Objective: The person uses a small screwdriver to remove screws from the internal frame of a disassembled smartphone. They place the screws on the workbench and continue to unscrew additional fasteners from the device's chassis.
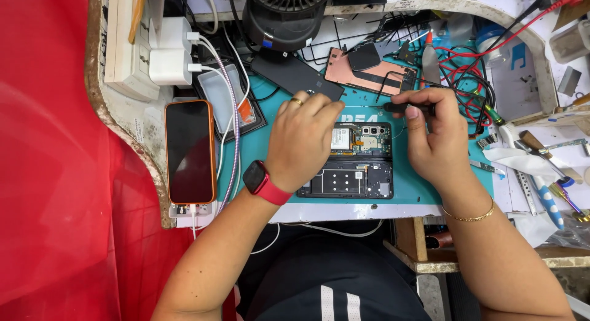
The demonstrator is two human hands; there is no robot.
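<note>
Right fingers (413, 115) pinched shut on a black-handled tool (405, 106), held just above the opened phone (356, 161). Left hand (301, 143) curled, knuckles down, resting on the phone's left side; grip underneath not visible. Phone lies back-off on the teal mat (264, 143). Orange-cased phone (190, 152) lies left, charging.
</note>
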